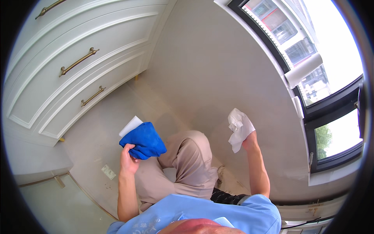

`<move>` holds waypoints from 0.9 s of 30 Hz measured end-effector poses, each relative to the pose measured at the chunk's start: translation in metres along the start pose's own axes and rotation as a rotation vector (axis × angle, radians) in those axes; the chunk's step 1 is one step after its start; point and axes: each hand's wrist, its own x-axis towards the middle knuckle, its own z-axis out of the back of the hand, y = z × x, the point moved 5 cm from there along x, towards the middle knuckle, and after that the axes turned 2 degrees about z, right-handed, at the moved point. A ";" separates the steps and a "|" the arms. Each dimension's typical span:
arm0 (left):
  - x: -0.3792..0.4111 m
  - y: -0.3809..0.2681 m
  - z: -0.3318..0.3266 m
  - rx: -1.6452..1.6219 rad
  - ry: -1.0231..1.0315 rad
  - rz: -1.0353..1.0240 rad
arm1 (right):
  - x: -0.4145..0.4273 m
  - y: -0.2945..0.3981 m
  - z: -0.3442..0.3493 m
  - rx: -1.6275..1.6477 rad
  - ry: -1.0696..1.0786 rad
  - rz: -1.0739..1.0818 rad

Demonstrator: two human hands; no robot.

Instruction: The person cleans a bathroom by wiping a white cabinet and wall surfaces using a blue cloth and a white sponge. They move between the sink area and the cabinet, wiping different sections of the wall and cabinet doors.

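Observation:
My left hand [129, 160] grips a folded blue cloth [145, 140] in front of my bent knees. A white flat piece [130, 126], maybe a sponge or eraser block, sticks out from behind the cloth; whether my fingers touch it is hidden. To the right, my right hand [249, 141] holds a crumpled white tissue or thin wipe [239, 127] up at the plain grey wall [204, 58]. The tissue covers most of its fingers, and I cannot tell if it touches the wall.
A white drawer cabinet [79, 38] with brass handles stands at the left. A window with a dark frame [330, 99] is at the right, a white roll [304, 70] on its sill. A small pale patterned piece [108, 172] lies on the floor. Bottom left is a glass panel [64, 201].

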 end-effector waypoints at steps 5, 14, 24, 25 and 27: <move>0.010 0.024 -0.061 0.046 0.087 0.021 | -0.010 0.080 -0.023 -0.065 0.164 -0.032; -0.022 0.006 -0.123 0.243 0.286 -0.025 | -0.006 0.089 -0.113 -0.158 0.779 -0.032; -0.050 -0.005 -0.118 0.256 0.402 0.027 | -0.018 0.067 -0.211 -0.664 0.952 -0.019; -0.052 -0.002 -0.113 0.191 0.398 0.054 | -0.009 0.064 -0.205 -0.639 0.864 -0.004; -0.049 0.002 -0.109 0.024 0.353 0.036 | 0.001 0.055 -0.196 -0.481 0.666 0.011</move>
